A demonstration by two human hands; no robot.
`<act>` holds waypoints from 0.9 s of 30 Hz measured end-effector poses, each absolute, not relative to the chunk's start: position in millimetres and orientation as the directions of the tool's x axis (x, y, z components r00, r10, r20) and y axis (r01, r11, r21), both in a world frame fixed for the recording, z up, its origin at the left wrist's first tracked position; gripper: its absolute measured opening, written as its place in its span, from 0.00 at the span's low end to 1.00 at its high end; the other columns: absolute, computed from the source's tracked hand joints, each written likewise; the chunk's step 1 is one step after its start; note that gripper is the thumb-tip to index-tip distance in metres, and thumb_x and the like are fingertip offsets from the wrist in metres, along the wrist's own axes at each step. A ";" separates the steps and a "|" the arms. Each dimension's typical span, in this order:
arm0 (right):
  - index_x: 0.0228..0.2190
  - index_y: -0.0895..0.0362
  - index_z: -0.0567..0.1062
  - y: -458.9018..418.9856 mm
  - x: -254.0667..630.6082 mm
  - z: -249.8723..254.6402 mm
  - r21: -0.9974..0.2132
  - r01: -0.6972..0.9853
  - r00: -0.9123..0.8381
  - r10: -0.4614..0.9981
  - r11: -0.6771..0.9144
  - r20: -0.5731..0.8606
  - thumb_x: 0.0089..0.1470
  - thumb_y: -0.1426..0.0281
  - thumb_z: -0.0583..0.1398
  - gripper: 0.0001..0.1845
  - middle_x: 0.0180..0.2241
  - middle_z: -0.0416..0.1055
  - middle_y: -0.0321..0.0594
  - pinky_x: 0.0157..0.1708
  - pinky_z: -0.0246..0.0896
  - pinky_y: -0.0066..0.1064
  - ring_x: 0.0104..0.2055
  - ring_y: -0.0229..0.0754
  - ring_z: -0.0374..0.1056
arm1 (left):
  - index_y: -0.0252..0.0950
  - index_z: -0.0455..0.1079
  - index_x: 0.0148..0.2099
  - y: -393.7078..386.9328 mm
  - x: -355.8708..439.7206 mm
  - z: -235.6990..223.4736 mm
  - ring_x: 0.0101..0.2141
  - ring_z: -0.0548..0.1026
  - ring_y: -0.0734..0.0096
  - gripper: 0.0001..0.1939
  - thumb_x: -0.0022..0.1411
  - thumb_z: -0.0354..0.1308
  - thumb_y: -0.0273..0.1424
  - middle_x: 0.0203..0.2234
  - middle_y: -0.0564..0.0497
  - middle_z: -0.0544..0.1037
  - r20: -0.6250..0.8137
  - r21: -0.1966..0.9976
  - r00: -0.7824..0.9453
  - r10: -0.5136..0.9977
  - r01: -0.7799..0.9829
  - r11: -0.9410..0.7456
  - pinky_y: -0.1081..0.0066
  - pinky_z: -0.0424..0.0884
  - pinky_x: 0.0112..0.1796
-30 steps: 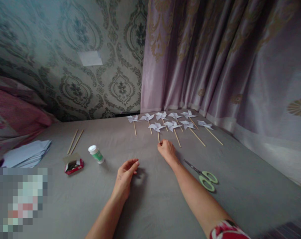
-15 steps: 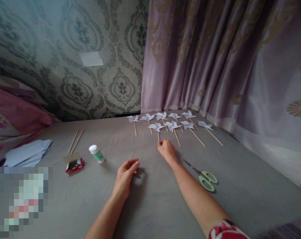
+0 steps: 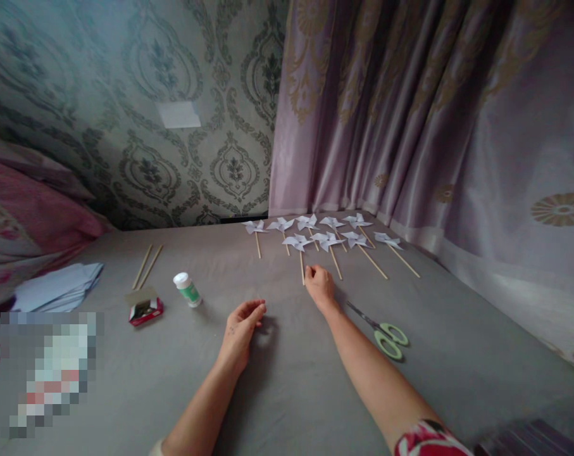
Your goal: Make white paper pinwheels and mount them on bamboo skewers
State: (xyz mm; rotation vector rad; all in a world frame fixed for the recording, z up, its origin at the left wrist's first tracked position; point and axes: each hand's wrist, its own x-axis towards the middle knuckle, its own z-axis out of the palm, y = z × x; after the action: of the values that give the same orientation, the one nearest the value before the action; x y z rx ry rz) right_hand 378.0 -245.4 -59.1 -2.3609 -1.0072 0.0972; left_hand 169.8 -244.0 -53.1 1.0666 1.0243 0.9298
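Observation:
My right hand point(image 3: 319, 288) is just right of the stick of a white paper pinwheel point(image 3: 297, 242) in the front row. Its fingers are curled and the whole stick shows, down to its lower end, so I see nothing in the hand. My left hand point(image 3: 243, 323) hovers over the grey cloth, thumb against loosely curled fingers, with nothing visible in it. Several more pinwheels point(image 3: 327, 240) on thin wooden sticks lie in two rows at the back. Green-handled scissors point(image 3: 390, 339) rest right of my right forearm, blades partly spread.
On the left are a white bottle with a green label point(image 3: 188, 291), an opened small red box point(image 3: 145, 311), two wooden sticks point(image 3: 149, 269) and a stack of white paper point(image 3: 59, 288). A blurred-out item point(image 3: 59, 373) lies in front. A curtain point(image 3: 362, 126) hangs behind the pinwheels.
My right hand has let go of the front pinwheel's stick and shifted slightly right, baring the stick's lower end. My left hand has hardly moved. The view has shifted a little.

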 end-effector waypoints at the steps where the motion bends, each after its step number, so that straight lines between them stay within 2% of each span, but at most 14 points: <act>1: 0.33 0.57 0.77 -245.5 378.4 -59.8 -0.528 0.641 0.717 0.680 -0.557 0.152 0.60 0.65 0.50 0.16 0.36 0.77 0.46 0.31 0.55 0.27 0.38 0.42 0.72 | 0.31 0.76 0.34 -243.8 169.8 -54.1 0.26 0.69 0.75 0.20 0.39 0.67 0.39 0.26 0.48 0.76 -0.186 0.971 0.266 0.946 -0.097 0.218 0.76 0.63 0.26; 11: 0.34 0.57 0.76 -245.0 379.9 -62.1 -0.521 0.651 0.704 0.697 -0.553 0.140 0.59 0.66 0.51 0.15 0.36 0.77 0.45 0.34 0.57 0.27 0.39 0.42 0.72 | 0.32 0.74 0.31 -246.5 172.0 -50.3 0.25 0.69 0.74 0.18 0.37 0.66 0.39 0.23 0.50 0.75 -0.173 0.977 0.281 0.944 -0.069 0.200 0.75 0.63 0.27; 16: 0.37 0.57 0.74 -249.5 372.7 -57.6 -0.488 0.701 0.646 0.753 -0.521 0.126 0.53 0.62 0.58 0.13 0.37 0.76 0.44 0.37 0.58 0.27 0.41 0.42 0.71 | 0.33 0.74 0.30 -248.6 172.1 -49.1 0.26 0.69 0.73 0.18 0.37 0.65 0.39 0.24 0.51 0.75 -0.159 0.982 0.280 0.947 -0.051 0.180 0.75 0.63 0.27; 27: 0.38 0.58 0.73 -256.0 362.0 -48.7 -0.420 0.697 0.678 0.724 -0.581 0.124 0.56 0.72 0.54 0.10 0.40 0.75 0.49 0.38 0.58 0.27 0.43 0.43 0.71 | 0.32 0.75 0.30 -249.5 169.2 -49.2 0.26 0.70 0.74 0.17 0.38 0.65 0.37 0.25 0.49 0.76 -0.138 0.981 0.288 0.948 -0.090 0.171 0.75 0.63 0.27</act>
State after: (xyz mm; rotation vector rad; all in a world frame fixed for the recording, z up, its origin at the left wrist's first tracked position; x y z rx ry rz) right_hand 362.0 -256.0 -48.7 -2.4535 -1.1048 0.0842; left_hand 169.2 -249.5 -49.2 1.1346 0.9902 0.9413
